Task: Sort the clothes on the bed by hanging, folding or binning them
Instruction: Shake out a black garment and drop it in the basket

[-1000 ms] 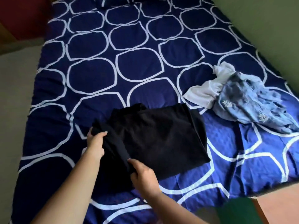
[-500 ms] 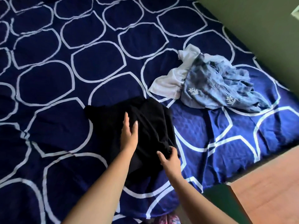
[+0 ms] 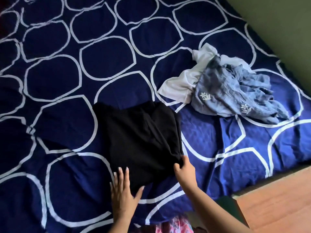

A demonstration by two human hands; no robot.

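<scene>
A black garment (image 3: pixel 139 137) lies folded on the dark blue bed cover (image 3: pixel 67 73) with white ring pattern, near the bed's front edge. My left hand (image 3: pixel 123 194) rests flat, fingers straight, on its near left corner. At the near right corner, my right hand (image 3: pixel 184 169) pinches the black cloth. Farther right lie a crumpled white garment (image 3: pixel 181 83) and a blue-grey garment (image 3: pixel 230 93) with small white flowers, partly on top of the white one.
A green wall (image 3: pixel 277 19) runs along the bed's right side. Wooden floor (image 3: pixel 277 202) shows at the lower right, with a dark green object (image 3: pixel 230 206) by the bed's edge. A strip of pink patterned cloth (image 3: pixel 171 227) shows at the bottom.
The black garment has been folded narrower. My left hand slid from its middle down to the near left corner and lies flat. My right hand still pinches the near right corner.
</scene>
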